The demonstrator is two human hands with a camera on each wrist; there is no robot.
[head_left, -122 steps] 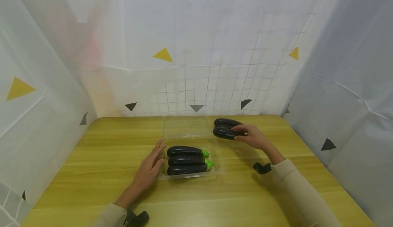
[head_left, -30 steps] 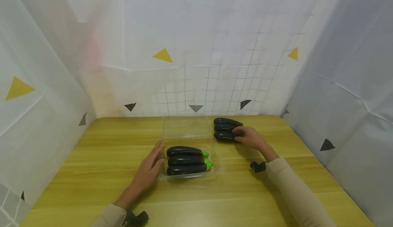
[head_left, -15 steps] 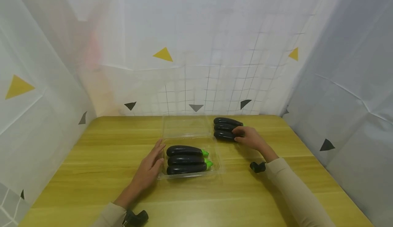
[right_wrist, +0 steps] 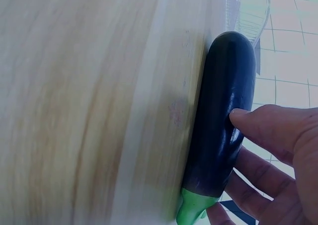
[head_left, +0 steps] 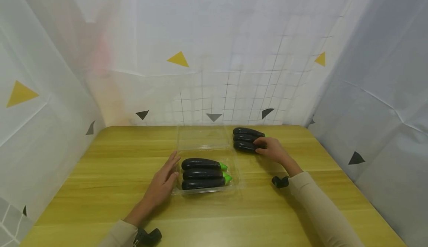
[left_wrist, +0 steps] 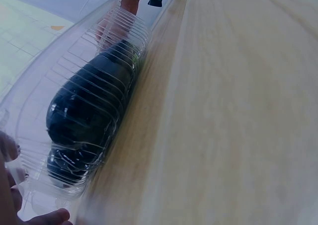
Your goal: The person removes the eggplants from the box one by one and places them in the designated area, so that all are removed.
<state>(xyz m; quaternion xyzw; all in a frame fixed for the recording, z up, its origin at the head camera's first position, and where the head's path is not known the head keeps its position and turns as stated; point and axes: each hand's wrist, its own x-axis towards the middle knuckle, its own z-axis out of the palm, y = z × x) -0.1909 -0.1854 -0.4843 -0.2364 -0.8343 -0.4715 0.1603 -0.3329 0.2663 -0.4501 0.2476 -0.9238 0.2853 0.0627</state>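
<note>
- Right hand (head_left: 272, 149): thumb and fingers are pinching the nearest glossy purple-black eggplant with a green stem (head_left: 245, 146), which is lying on the yellowish wood-grain table (head_left: 207, 217).
- Two similar dark eggplants (head_left: 242, 138) are lying side by side just beyond it.
- Left hand (head_left: 161, 187): fingers are spreading straight, resting against the left end of the clear ribbed plastic container (head_left: 214, 192).
- Three purple-black, green-stemmed eggplants (head_left: 202, 174) are lying in a row inside it.
- The transparent plastic lid (head_left: 202, 137) is lying open behind.
</note>
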